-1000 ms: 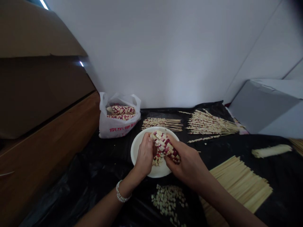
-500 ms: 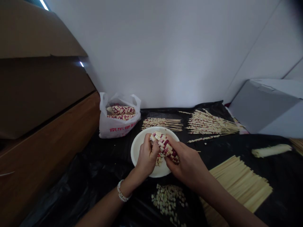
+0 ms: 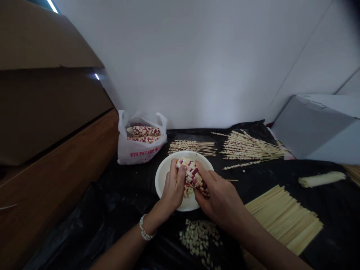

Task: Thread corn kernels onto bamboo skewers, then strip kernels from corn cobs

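Note:
Both my hands grip one corn cob (image 3: 192,174) with mottled cream and dark red kernels, tilted above a white bowl (image 3: 163,174). My left hand (image 3: 173,187) is closed on the cob's upper left end, its thumb pressed on the kernels. Around the lower right side, my right hand (image 3: 215,187) wraps its fingers. Loose kernels (image 3: 188,192) lie in the bowl, partly hidden by the cob and hands. In front of the bowl, a scatter of pale kernels (image 3: 199,238) rests on black plastic sheeting (image 3: 112,225).
A white plastic bag (image 3: 140,152) of corn cobs stands back left. Behind the bowl lie skewers threaded with kernels (image 3: 191,146), with a bigger pile (image 3: 247,146) to the right. Bare sticks (image 3: 287,219) and a pale stripped cob (image 3: 322,179) are at right, near a white box (image 3: 317,127).
The cob and both hands have shifted slightly left. The left thumb has moved a little across the kernels, and both hands keep their hold.

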`<state>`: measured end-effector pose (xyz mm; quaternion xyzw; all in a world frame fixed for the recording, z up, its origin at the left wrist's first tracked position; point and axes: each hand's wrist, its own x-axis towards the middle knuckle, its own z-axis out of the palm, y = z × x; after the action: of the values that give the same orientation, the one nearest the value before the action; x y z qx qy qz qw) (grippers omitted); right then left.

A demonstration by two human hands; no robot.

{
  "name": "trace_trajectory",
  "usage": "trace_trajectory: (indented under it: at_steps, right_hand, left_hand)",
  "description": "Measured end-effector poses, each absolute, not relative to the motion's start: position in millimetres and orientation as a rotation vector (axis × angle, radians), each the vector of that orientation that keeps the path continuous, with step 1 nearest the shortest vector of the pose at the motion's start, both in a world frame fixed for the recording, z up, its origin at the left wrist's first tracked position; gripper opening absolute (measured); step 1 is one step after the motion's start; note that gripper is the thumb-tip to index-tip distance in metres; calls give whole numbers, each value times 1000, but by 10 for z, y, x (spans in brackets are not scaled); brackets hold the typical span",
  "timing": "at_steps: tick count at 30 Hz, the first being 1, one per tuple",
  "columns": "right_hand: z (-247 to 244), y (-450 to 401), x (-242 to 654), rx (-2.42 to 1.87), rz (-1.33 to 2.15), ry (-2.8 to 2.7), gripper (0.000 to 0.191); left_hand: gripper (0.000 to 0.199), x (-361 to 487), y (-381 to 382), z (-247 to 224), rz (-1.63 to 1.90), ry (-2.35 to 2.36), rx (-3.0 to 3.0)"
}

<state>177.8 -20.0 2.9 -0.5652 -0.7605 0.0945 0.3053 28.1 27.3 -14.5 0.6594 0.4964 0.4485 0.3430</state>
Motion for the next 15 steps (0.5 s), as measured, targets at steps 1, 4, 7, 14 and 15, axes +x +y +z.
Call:
trace_trajectory:
  at_steps: [1, 4, 7, 14, 15]
  right_hand:
    - [33, -201, 1778, -1490, 272, -2009, 62]
    - [45, -203, 1786, -1467, 347, -1993, 63]
    - [46, -209, 1791, -1453, 402, -1979, 64]
    - [83, -185, 1833, -1416, 526, -1936, 65]
    - [97, -178, 1845, -1404, 545, -1928, 65]
  left_hand:
    - [29, 283, 278, -145, 1173, 1285, 1722]
    - [27, 284, 291, -139, 1188, 1299, 1759]
    - [25, 277, 301, -139, 1196, 1331, 1811]
    - [20, 269, 306, -149, 1236, 1329, 1796]
    - [20, 273, 302, -141, 1249, 1323, 1761]
